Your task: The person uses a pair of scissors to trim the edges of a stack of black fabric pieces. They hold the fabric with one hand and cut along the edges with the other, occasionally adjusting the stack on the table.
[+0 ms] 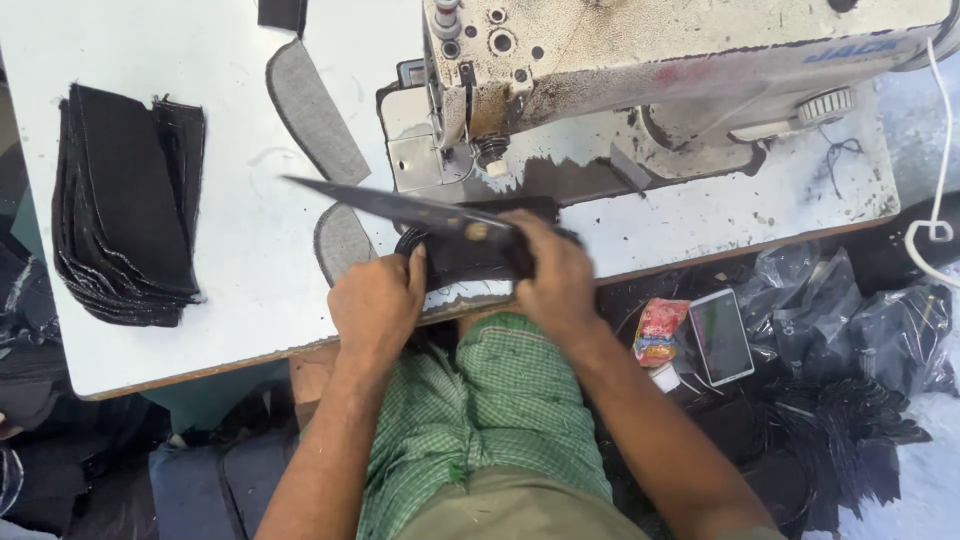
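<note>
**Black fabric piece being trimmed at the near edge of the counter**

Black cloth fills both hands here. The left hand [375, 300] closes its grip on the left end of a dark fabric piece [460, 262] that lies at the near edge of the white counter [250, 250], just in front of the sewing machine [640, 80]. The right hand [555, 275] is wrapped round the handles of a pair of scissors [400, 205], whose long blades point left and away over the counter; motion blur hides whether the blades are parted or together.

By the look of it, the step in hand is cutting or trimming this piece after stitching. A next move would call for a steady hold on the cloth with the left hand, and care that the blades stay off those fingers.

Far left on the counter sits a stack of black pieces [125, 205]. A grey curved piece [315, 110] lies near the machine's needle end, another grey piece [343, 240] just beside the left hand.
</note>
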